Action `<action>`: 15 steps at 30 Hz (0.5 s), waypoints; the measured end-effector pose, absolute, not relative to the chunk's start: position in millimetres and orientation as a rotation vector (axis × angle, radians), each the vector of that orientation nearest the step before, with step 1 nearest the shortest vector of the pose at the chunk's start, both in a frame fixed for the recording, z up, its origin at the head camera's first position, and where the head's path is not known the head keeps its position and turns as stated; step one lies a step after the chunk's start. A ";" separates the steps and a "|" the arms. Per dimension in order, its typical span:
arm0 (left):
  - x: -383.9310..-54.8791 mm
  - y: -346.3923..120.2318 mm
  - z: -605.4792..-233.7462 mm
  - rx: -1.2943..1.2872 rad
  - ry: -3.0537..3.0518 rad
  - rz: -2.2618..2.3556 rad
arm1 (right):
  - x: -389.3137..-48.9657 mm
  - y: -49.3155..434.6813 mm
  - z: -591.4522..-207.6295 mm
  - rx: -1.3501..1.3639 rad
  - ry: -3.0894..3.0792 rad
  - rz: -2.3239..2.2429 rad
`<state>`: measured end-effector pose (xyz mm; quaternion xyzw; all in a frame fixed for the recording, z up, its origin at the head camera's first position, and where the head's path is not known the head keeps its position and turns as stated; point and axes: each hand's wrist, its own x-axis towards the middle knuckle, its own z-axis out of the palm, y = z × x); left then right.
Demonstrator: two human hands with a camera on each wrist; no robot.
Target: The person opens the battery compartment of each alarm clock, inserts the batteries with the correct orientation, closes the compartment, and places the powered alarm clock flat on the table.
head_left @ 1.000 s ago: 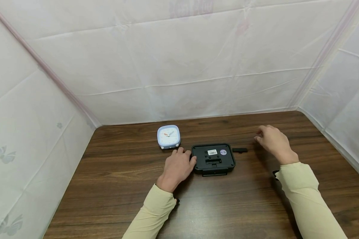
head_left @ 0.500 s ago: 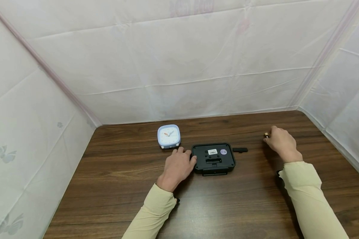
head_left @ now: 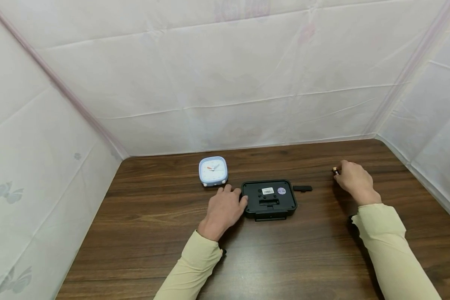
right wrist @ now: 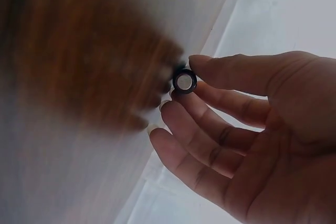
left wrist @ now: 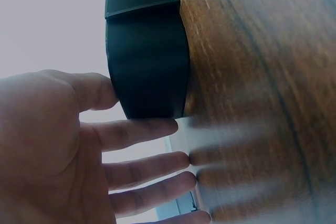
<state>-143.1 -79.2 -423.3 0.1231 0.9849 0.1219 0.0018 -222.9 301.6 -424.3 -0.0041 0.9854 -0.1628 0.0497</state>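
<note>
A black rectangular device (head_left: 255, 193), seen from the back, lies on the table with a white label, a round purple sticker and an uncovered battery slot (head_left: 268, 202). At its left end, my left hand (head_left: 223, 210) rests with thumb and index finger touching the casing; the left wrist view shows these fingers mostly straight against the black casing (left wrist: 147, 61). Off to the right, my right hand (head_left: 354, 179) pinches a small battery (head_left: 335, 171) between thumb and fingertips, close to the tabletop. One round end of the battery (right wrist: 184, 81) faces the right wrist camera.
A thin black battery cover (head_left: 302, 188) lies just right of the device. Behind the left hand sits a blue-rimmed alarm clock (head_left: 213, 171) with a white dial. Pale sheets (head_left: 225, 83) hang along the back and sides of the wooden table (head_left: 142, 233).
My right hand has moved a little to the right, and a battery now shows between its fingertips. The left hand keeps its place against the black device.
</note>
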 end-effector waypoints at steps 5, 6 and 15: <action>-141.4 -78.8 -421.8 0.387 3.091 0.392 | -222.6 302.3 -424.2 -0.012 2.994 -0.486; -141.3 -78.7 -421.6 0.386 3.093 0.391 | -222.8 302.5 -424.1 -0.014 2.993 -0.489; -142.9 -78.7 -422.0 0.386 3.082 0.381 | -225.0 304.4 -425.2 -0.039 2.998 -0.503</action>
